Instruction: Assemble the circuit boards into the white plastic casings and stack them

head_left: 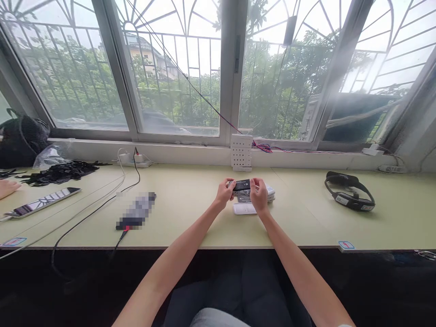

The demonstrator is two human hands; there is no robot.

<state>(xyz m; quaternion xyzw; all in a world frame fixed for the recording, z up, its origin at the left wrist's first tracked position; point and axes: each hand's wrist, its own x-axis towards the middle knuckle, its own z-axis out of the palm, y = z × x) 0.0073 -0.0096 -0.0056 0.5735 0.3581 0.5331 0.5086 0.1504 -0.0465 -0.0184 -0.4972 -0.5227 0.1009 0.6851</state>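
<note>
A flat black battery [243, 184] with white capacity print on its face is held up between both hands, over the table. My left hand [225, 190] pinches its left end, and my right hand [259, 194] grips the right end. Just under it a second dark printed piece [243, 199] shows in part, too covered to make out fully. A white plastic shell [244, 208] lies on the table below the hands. Behind my right hand, a small stack of white pieces [270, 192] is partly hidden.
A pixelated dark device [136, 211] with a cable lies left, beyond it a phone [42, 202], black strips [64, 172] and another person's hand [8, 187]. A black head strap device [350, 193] rests right. A white perforated block [241, 153] stands by the window.
</note>
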